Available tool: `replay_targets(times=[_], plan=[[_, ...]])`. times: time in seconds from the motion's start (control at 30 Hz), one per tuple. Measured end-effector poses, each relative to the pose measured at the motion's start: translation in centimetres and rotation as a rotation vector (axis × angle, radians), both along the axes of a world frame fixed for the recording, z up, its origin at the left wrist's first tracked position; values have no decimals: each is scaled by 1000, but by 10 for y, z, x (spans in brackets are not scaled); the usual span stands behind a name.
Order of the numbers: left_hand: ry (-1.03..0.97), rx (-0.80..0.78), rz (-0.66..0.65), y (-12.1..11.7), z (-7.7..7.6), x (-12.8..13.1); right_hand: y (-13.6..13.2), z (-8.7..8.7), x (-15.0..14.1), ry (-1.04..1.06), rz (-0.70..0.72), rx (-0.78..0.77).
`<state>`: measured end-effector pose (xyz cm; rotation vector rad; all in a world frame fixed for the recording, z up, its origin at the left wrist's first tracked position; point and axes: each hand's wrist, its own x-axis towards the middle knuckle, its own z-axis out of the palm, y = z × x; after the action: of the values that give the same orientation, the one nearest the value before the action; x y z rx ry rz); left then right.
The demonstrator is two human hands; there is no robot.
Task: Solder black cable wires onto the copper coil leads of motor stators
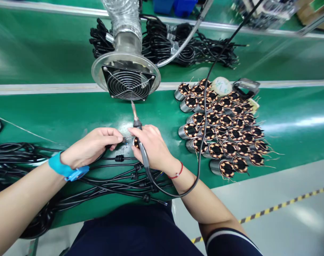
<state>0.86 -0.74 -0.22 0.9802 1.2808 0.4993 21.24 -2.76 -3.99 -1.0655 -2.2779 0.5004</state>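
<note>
The person's right hand (152, 145) is closed around a soldering iron (142, 149), its tip pointing toward the fume extractor (126, 80), and a small copper-wound cylinder (136, 143) sits between both hands, in front of the extractor. The left hand (94, 145) pinches a thin wire (126, 139) just beside that cylinder, a blue wrist strap (67, 167) on its wrist. Matching copper-wound metal cylinders (220, 133) lie massed right of the extractor, and black cables (119, 179) run beneath the hands.
</note>
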Motion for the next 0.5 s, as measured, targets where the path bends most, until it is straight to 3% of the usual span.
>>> replay_targets(times=[0.37, 0.5], plan=[[-68, -123, -78, 1, 1, 4, 0, 0, 3, 29, 32, -41], [-42, -114, -28, 2, -1, 1, 1, 1, 5, 108, 40, -55]])
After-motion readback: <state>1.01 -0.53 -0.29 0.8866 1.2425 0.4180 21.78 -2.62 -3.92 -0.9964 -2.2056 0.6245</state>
